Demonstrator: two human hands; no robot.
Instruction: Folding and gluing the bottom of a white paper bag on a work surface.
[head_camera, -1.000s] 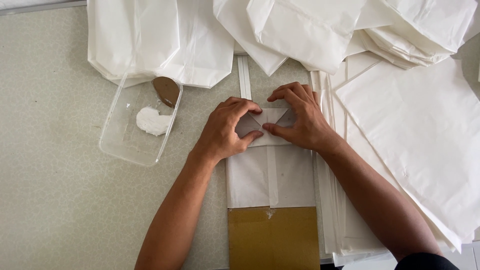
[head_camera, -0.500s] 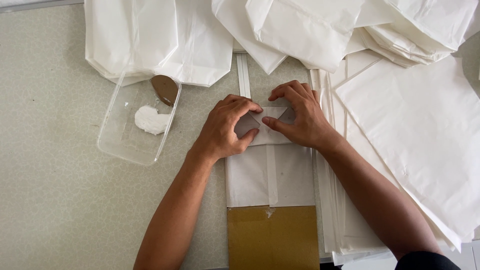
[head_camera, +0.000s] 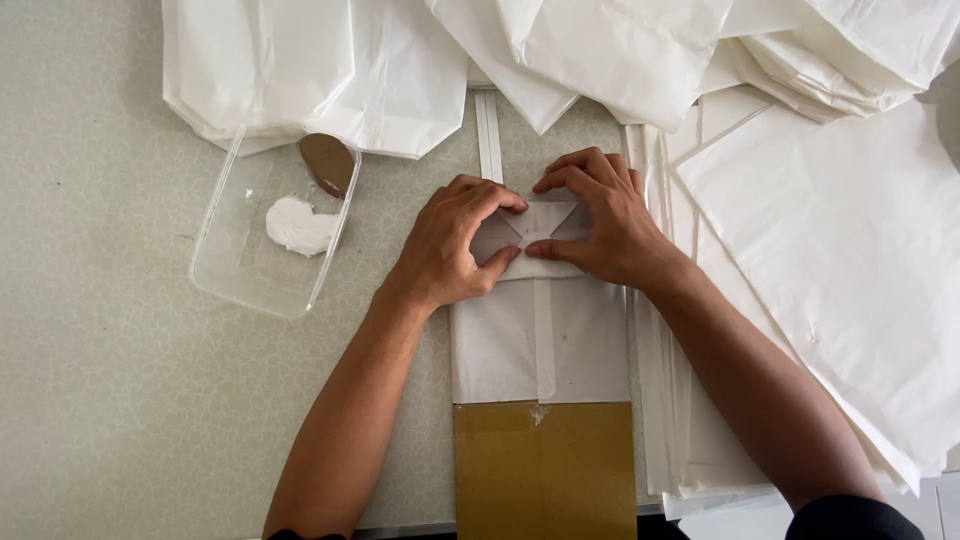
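Two hands work one white paper bag (head_camera: 540, 340) lying flat mid-tabletop (head_camera: 100, 420), its lower end on a brown cardboard sheet (head_camera: 545, 470). White bag stacks (head_camera: 830, 250) right and above. Clear plastic tub (head_camera: 225, 275) left, holding white paste (head_camera: 298, 225) and a brown spreader (head_camera: 328, 162). Left hand (head_camera: 450, 250) and right hand (head_camera: 605, 225), fingers curled, press the bag's folded end flaps (head_camera: 528, 228), thumbs pinching.

Clear rectangular plastic tub (head_camera: 262, 262) left of centre; white paper bags (head_camera: 620, 50) along the top.
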